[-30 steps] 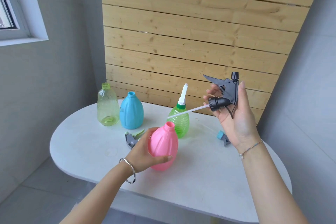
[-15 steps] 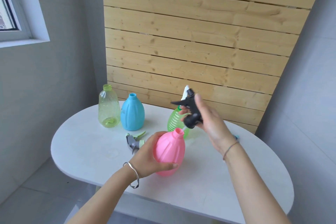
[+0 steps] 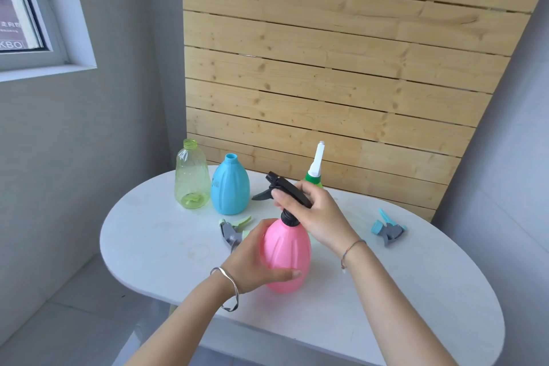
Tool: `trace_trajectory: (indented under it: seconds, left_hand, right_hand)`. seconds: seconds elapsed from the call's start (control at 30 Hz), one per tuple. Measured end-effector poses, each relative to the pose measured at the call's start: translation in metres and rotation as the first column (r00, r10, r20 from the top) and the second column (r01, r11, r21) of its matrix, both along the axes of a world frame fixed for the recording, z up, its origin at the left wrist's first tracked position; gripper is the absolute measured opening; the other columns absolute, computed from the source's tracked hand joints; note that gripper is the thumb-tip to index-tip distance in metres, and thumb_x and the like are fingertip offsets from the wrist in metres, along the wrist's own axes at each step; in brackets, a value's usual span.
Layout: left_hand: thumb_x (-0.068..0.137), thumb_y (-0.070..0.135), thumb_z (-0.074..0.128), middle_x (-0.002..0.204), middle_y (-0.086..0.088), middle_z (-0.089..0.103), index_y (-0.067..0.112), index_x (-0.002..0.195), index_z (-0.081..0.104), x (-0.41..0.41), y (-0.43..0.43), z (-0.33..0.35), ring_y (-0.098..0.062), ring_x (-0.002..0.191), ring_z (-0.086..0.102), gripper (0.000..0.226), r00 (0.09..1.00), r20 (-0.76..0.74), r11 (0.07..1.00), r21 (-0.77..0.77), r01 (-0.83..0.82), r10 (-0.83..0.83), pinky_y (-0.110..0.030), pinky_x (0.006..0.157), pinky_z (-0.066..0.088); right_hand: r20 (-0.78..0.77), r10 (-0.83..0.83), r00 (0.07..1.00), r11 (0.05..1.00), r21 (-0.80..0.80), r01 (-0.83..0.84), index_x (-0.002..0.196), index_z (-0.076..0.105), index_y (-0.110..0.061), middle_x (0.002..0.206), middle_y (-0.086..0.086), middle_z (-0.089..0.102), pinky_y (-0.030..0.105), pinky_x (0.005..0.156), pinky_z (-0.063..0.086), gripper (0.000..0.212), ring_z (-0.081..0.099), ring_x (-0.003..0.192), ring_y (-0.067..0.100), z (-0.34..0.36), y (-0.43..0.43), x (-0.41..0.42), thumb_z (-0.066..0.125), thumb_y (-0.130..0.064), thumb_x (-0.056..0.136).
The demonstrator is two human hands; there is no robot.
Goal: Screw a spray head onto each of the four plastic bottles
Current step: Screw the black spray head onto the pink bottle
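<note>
A pink bottle [image 3: 286, 252] stands on the white table [image 3: 386, 291]. My left hand [image 3: 255, 258] grips its body from the left. A black spray head [image 3: 285, 190] sits on the pink bottle's neck, and my right hand [image 3: 315, 214] holds it from above. Behind my right hand is a green bottle [image 3: 313, 180] with a white pointed nozzle, mostly hidden. A blue bottle [image 3: 230, 190] and a clear yellow-green bottle [image 3: 191, 178] stand open-necked at the back left.
A grey and green spray head [image 3: 233, 230] lies on the table just left of the pink bottle. A grey and blue spray head [image 3: 387, 227] lies at the right. A wooden slat wall rises behind the table.
My right hand brought the black spray head down from beside the green bottle, and it now sits on the pink bottle's neck. My left hand kept its hold on the bottle.
</note>
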State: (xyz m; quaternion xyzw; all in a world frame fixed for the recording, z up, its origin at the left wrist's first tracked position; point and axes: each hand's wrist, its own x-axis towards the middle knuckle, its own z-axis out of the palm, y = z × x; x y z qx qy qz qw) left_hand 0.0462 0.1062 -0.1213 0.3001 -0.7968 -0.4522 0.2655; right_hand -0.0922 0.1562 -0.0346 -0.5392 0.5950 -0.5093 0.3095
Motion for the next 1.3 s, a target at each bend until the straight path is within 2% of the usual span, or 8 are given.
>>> trace_trajectory:
  seconds: [0.2, 0.4, 0.57, 0.73, 0.8, 1.0, 1.13, 1.3]
  left_hand:
    - [0.064, 0.058, 0.070, 0.125, 0.012, 0.050, 0.029, 0.129, 0.038, 0.008, -0.011, 0.022, -0.008, 0.119, 0.050, 0.078, 0.984, -0.145, 0.989, 0.116, -0.088, 0.104, -0.027, 0.099, 0.043]
    - [0.074, 0.047, 0.057, 0.120, 0.009, 0.062, 0.025, 0.121, 0.056, 0.005, -0.012, 0.065, 0.005, 0.112, 0.055, 0.052, 0.895, -0.421, 0.987, 0.012, -0.158, 0.148, -0.016, 0.096, 0.043]
    - [0.082, 0.016, 0.068, 0.068, 0.011, 0.064, 0.018, 0.085, 0.071, -0.007, -0.012, 0.068, -0.007, 0.066, 0.053, 0.004, 0.864, -0.470, 0.969, -0.065, -0.240, 0.182, -0.024, 0.066, 0.042]
    - [0.080, 0.024, 0.068, 0.059, 0.021, 0.060, 0.031, 0.074, 0.065, -0.008, -0.015, 0.066, 0.002, 0.060, 0.050, 0.010, 0.861, -0.492, 0.979, -0.079, -0.188, 0.125, -0.012, 0.059, 0.038]
    - [0.075, 0.036, 0.065, 0.071, 0.025, 0.063, 0.034, 0.083, 0.063, -0.006, -0.013, 0.063, 0.006, 0.072, 0.056, 0.008, 0.879, -0.462, 0.983, -0.067, -0.168, 0.119, -0.008, 0.070, 0.042]
    - [0.051, 0.050, 0.081, 0.129, 0.013, 0.045, 0.027, 0.136, 0.028, 0.010, -0.017, 0.036, -0.003, 0.115, 0.049, 0.102, 0.990, -0.129, 0.998, 0.029, -0.060, 0.063, -0.021, 0.096, 0.042]
    - [0.060, 0.035, 0.086, 0.125, 0.007, 0.056, 0.031, 0.124, 0.043, 0.012, -0.020, 0.024, -0.004, 0.112, 0.056, 0.078, 0.998, 0.013, 0.993, 0.101, 0.059, -0.061, -0.025, 0.097, 0.046]
    - [0.065, 0.031, 0.084, 0.119, 0.013, 0.062, 0.039, 0.122, 0.049, 0.010, -0.017, 0.020, -0.001, 0.109, 0.060, 0.067, 0.990, 0.012, 0.981, 0.140, 0.134, -0.137, -0.024, 0.098, 0.047]
  right_hand:
    - [0.087, 0.156, 0.984, 0.986, 0.049, -0.161, 0.109, 0.062, -0.004, 0.106, 0.017, 0.069, 0.021, 0.087, 0.050, 0.032, 0.063, 0.094, 0.015, -0.011, 0.013, -0.023, 0.072, -0.007, 0.079]
    - [0.192, 0.187, 0.963, 0.981, 0.010, -0.193, 0.117, 0.061, -0.004, 0.114, 0.007, 0.070, 0.014, 0.085, 0.048, 0.030, 0.066, 0.104, 0.007, -0.027, 0.013, -0.023, 0.062, -0.007, 0.087]
    - [0.234, 0.176, 0.956, 0.984, -0.014, -0.178, 0.110, 0.067, -0.010, 0.110, -0.004, 0.072, 0.015, 0.089, 0.048, 0.031, 0.065, 0.108, 0.007, -0.039, 0.011, -0.019, 0.063, -0.024, 0.082]
    - [0.313, 0.106, 0.944, 0.992, -0.102, -0.077, 0.105, 0.069, -0.014, 0.101, -0.005, 0.075, 0.016, 0.085, 0.050, 0.035, 0.067, 0.101, 0.008, -0.049, 0.011, -0.012, 0.069, -0.029, 0.074]
    - [0.319, 0.063, 0.946, 0.990, -0.140, -0.019, 0.098, 0.068, -0.021, 0.097, -0.003, 0.073, 0.022, 0.087, 0.051, 0.030, 0.067, 0.095, 0.011, -0.052, 0.010, -0.007, 0.074, -0.030, 0.070]
    - [0.362, 0.063, 0.930, 0.991, -0.135, -0.014, 0.097, 0.062, -0.016, 0.095, 0.004, 0.067, 0.029, 0.086, 0.050, 0.033, 0.063, 0.092, 0.014, -0.055, 0.007, -0.008, 0.079, -0.022, 0.069]
    - [0.427, 0.231, 0.874, 0.973, -0.087, -0.214, 0.110, 0.066, -0.012, 0.106, 0.002, 0.068, 0.031, 0.098, 0.047, 0.033, 0.061, 0.106, 0.017, -0.056, 0.010, -0.007, 0.069, -0.013, 0.077]
    - [0.413, 0.123, 0.902, 0.990, -0.117, -0.082, 0.092, 0.058, -0.011, 0.095, 0.004, 0.065, 0.026, 0.087, 0.051, 0.030, 0.060, 0.095, 0.018, -0.057, 0.011, -0.001, 0.077, -0.009, 0.069]
